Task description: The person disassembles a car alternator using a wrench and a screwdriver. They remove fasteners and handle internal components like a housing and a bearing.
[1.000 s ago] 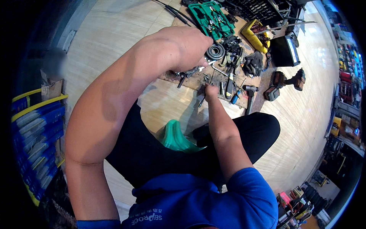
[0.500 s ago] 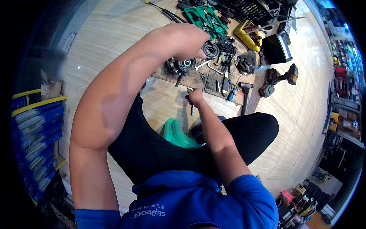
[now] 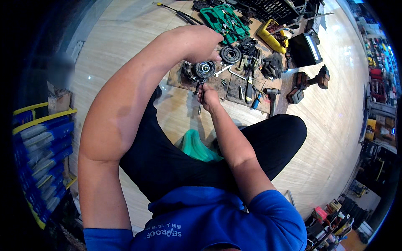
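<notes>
My left hand (image 3: 209,44) reaches over the far side of a round, dark metal mechanical part (image 3: 200,72) with a shiny ringed centre. Its fingers are mostly hidden behind the back of the hand, so their grip does not show. My right hand (image 3: 209,97) is closed round a slim metal wrench (image 3: 200,109), whose shaft points back towards me. The hand's far end reaches the near edge of the part; whether the wrench touches it is hidden. Right of the part lie a black ring-shaped pulley (image 3: 230,55) and a silver spanner (image 3: 223,70).
A worn board (image 3: 178,79) carries hex keys, pliers, a hammer (image 3: 272,92) and black gloves (image 3: 272,65). Beyond are a green tool case (image 3: 217,21), a yellow container (image 3: 268,37) and a black battery (image 3: 305,50). A cordless driver (image 3: 302,83) lies right; a green stool (image 3: 194,144) is beneath me.
My right hand has moved forward and slightly left with the wrench, from the bare floor to the near edge of the part. My left hand has shifted slightly left.
</notes>
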`<state>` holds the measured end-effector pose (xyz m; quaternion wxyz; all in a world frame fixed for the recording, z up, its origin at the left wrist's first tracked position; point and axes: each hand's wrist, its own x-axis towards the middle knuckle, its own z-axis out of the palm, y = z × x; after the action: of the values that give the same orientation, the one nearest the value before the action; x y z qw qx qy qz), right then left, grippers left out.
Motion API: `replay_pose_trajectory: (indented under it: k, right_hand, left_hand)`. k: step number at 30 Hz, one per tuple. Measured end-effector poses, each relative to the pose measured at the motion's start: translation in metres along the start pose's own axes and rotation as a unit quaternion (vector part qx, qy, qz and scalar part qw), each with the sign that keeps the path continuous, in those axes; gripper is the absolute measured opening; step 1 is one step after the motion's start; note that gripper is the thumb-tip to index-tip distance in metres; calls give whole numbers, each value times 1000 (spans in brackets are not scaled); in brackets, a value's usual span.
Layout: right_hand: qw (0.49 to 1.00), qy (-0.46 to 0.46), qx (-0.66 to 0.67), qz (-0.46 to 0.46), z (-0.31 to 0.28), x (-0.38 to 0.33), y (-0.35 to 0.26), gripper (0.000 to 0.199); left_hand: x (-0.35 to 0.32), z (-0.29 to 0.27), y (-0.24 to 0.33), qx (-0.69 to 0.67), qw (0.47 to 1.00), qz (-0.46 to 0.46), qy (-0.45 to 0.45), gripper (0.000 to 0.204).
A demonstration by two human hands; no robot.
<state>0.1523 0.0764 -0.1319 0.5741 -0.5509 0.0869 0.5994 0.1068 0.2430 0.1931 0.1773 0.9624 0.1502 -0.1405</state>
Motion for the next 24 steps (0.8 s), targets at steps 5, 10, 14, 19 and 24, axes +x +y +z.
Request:
replay_pose_trajectory:
  k: [5,10,14,19,24]
  right_hand:
    - [999,-1,50,5,8,0,1,29]
    - [997,13,70,-5,15,5,6,28]
    - [995,13,97,-16,26,8,14,29]
    - [978,36,205,3,45,2,15,29]
    - [942,47,331,24,57,11,18,30]
  left_hand:
    - [3,1,4,-10,1000,1,-3,52]
    - [4,4,4,-8,1000,6,1,51]
    - [4,0,8,9,1000,1,-25,49]
    - [9,9,5,-17,999,4,-31,51]
    - [19,18,9,-17,997,-6,-74,57]
